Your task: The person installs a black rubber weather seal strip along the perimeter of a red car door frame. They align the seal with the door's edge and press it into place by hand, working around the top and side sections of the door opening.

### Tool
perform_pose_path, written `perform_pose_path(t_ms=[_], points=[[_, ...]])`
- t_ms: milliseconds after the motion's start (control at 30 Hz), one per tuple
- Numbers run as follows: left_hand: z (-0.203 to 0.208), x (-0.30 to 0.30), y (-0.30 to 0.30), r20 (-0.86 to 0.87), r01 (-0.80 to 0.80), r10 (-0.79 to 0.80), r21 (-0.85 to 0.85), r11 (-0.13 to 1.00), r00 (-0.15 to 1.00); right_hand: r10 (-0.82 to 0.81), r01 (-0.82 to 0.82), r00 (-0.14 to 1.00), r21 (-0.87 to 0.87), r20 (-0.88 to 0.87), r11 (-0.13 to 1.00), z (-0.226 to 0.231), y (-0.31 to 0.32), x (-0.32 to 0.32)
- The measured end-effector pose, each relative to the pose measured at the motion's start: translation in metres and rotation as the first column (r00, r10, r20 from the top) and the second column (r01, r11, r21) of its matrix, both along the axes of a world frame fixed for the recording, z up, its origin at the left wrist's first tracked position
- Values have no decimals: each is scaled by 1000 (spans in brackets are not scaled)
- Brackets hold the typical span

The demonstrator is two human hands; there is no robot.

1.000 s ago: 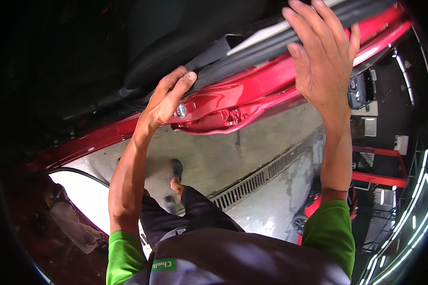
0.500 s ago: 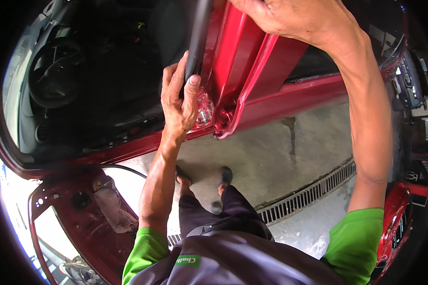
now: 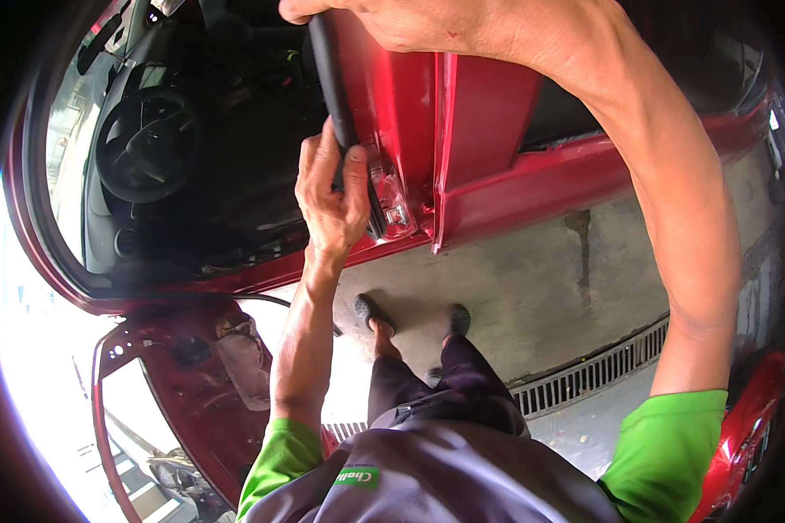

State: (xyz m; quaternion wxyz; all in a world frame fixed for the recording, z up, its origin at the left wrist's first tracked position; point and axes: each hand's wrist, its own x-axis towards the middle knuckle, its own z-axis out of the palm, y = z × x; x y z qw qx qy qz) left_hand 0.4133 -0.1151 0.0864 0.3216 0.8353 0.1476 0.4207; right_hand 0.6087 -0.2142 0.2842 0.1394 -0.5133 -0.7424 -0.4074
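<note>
A black rubber door seal (image 3: 330,83) runs down the edge of the red door pillar (image 3: 404,105) of a car. My left hand (image 3: 330,193) is closed round the lower stretch of the seal, thumb on the pillar side and fingers on the cabin side. Higher up, my right hand (image 3: 436,19) reaches across the pillar to the seal's upper part, its fingertips curled over it and partly cut off by the top edge. Below my left hand, the seal's lower end (image 3: 375,218) lies beside the pillar's foot.
The dark cabin with a steering wheel (image 3: 146,144) lies to the left. A stripped red front door (image 3: 192,383) stands open at the lower left. Right of the pillar is a red rear door (image 3: 576,170). A floor drain grate (image 3: 593,370) crosses the concrete floor (image 3: 515,288).
My view has shifted, so the car sits differently in the picture. My right hand has moved left onto the seal's upper part. My left hand keeps its hold on the seal.
</note>
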Motion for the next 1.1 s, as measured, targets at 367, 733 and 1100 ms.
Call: perform_pose_path(t_ms=[367, 733, 1100], points=[[1, -6, 17, 42, 50, -40, -286, 957, 998, 104, -103, 995, 169, 2, 980, 0, 1, 6], [-19, -1, 5, 167, 55, -44, -62, 997, 985, -39, 27, 997, 171, 68, 985, -1, -2, 3], [-5, -1, 17, 240, 92, -126, 149, 985, 963, 12, -14, 1000, 154, 12, 988, -3, 6, -1]])
